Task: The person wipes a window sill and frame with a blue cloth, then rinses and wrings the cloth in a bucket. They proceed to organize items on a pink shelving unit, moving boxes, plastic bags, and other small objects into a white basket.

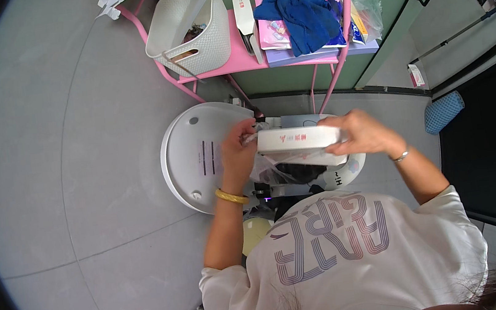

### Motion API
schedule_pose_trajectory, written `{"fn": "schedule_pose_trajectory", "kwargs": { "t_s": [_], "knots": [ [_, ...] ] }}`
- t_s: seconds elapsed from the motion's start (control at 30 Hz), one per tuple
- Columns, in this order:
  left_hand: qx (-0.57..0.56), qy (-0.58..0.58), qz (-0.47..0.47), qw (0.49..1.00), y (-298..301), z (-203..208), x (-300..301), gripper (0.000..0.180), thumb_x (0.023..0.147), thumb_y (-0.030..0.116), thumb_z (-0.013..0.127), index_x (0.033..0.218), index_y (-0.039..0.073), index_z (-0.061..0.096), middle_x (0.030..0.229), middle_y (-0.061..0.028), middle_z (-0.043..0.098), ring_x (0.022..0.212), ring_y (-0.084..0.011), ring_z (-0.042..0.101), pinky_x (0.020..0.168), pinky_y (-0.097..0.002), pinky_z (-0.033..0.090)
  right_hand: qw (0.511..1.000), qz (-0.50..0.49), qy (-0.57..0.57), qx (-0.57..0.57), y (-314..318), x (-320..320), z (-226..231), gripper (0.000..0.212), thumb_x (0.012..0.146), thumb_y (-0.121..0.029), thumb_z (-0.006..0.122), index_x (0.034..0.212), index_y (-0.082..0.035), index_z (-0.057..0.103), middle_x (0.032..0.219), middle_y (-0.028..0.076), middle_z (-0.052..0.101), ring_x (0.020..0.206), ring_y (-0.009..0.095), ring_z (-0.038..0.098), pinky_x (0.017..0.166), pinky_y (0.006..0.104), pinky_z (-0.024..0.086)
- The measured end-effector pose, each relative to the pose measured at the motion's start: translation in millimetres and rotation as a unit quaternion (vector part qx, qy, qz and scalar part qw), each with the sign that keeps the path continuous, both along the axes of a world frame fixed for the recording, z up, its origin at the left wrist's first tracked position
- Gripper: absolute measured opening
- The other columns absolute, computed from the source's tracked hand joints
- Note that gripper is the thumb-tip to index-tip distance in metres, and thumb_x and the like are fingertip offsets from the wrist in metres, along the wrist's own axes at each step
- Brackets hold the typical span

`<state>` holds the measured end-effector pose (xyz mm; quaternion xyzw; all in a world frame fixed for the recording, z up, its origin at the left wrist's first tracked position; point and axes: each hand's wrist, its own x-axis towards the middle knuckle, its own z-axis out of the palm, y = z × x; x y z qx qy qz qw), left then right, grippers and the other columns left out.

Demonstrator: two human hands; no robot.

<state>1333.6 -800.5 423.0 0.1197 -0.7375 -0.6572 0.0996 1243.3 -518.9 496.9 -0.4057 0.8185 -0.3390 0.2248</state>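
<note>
My right hand (361,132) grips the right end of a white flat box (277,141) with small red print, held in front of my body. Close to the box's left end, my left hand (240,153) is closed on what looks like the edge of a clear plastic bag (260,171). The bag hangs beneath the box, with something dark (299,172) showing below. Under my hands is a white container with a rounded rim (355,169), mostly hidden by the box and bag. A round white lid-like disc (189,156) lies to its left, partly behind my left forearm.
Ahead stands a pink metal shelf (228,66). It carries a white woven basket (213,44), an upright white box (242,10), a blue cloth (299,15) and several packages. A blue textured object (444,112) lies at the right beside a dark panel (488,144).
</note>
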Motion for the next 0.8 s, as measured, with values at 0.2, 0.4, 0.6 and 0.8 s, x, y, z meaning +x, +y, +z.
{"fn": "schedule_pose_trajectory", "kwargs": {
  "t_s": [0.2,0.4,0.6,0.8],
  "knots": [
    [-0.135,-0.023,0.047,0.99,-0.6,18.7,15.7,0.03,0.079,-0.006,0.057,0.107,0.003,0.064,0.091,-0.0038,0.061,0.084,-0.0113,0.056,0.076,-0.0236,0.046,0.98,-0.01,0.189,-0.06,-22.6,17.2,-46.4,0.05,0.065,-0.019,0.072,0.112,-0.008,0.061,0.082,0.013,0.065,0.07,0.03,0.062,0.064,0.039,0.05],
    [-0.263,-0.012,0.07,0.962,0.3,38.1,17.6,0.021,0.08,-0.005,0.057,0.098,0.002,0.065,0.085,-0.0049,0.064,0.082,-0.0122,0.058,0.074,-0.023,0.045,0.938,-0.018,0.306,-0.162,-51.9,20.9,-62.9,0.047,0.065,-0.015,0.073,0.11,-0.011,0.06,0.094,0.009,0.06,0.085,0.028,0.058,0.076,0.0383,0.048],
    [-0.52,0.074,0.021,0.851,21.4,58.9,11.0,0.018,0.079,0.001,0.057,0.092,0.01,0.064,0.088,-0.0086,0.066,0.08,-0.0292,0.061,0.07,-0.0361,0.048,0.929,0.145,0.337,-0.045,-99.3,23.3,-76.7,0.035,0.074,-0.017,0.065,0.109,-0.013,0.062,0.102,0.009,0.061,0.1,0.025,0.056,0.086,0.0369,0.044],
    [-0.38,0.045,-0.086,0.92,66.1,72.4,28.5,0.02,0.079,-0.001,0.057,0.095,0.009,0.063,0.084,-0.0101,0.066,0.081,-0.0292,0.062,0.069,-0.0349,0.049,0.955,0.17,0.155,-0.19,-141.4,36.2,-173.2,0.021,0.08,-0.015,0.059,0.1,-0.012,0.065,0.109,0.009,0.062,0.107,0.019,0.056,0.091,0.034,0.043]
  ]
}}
